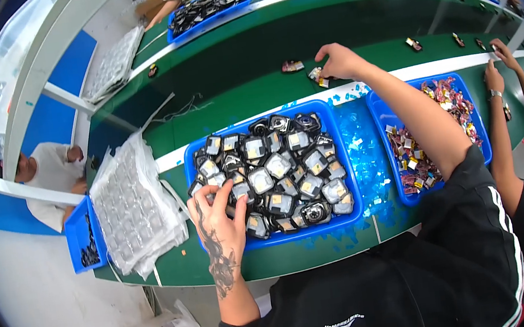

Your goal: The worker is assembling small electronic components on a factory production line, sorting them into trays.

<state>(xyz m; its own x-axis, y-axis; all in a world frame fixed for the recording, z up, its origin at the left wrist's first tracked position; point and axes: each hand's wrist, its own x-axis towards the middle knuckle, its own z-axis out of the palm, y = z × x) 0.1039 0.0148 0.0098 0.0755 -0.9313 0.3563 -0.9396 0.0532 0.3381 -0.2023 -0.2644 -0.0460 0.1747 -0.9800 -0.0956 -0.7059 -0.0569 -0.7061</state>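
Left hand (216,218) grips parts in near blue tray (333,155); heaped parts may spill. Right hand (340,62) pinches small component (318,77) on far belt (231,69); it could slip.

Left hand (216,218) digs into the blue tray (339,154) of parts; right hand (340,61) touches a small piece (318,77) on the belt (231,69).

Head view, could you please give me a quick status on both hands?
Left hand in blue tray, on parts. Right hand setting small part on belt. Nothing in the way.

A factory assembly line. Workers sit along a long green belt (324,31) dotted with small parts. Blue bins (342,173) of components line the tabletop (274,263).
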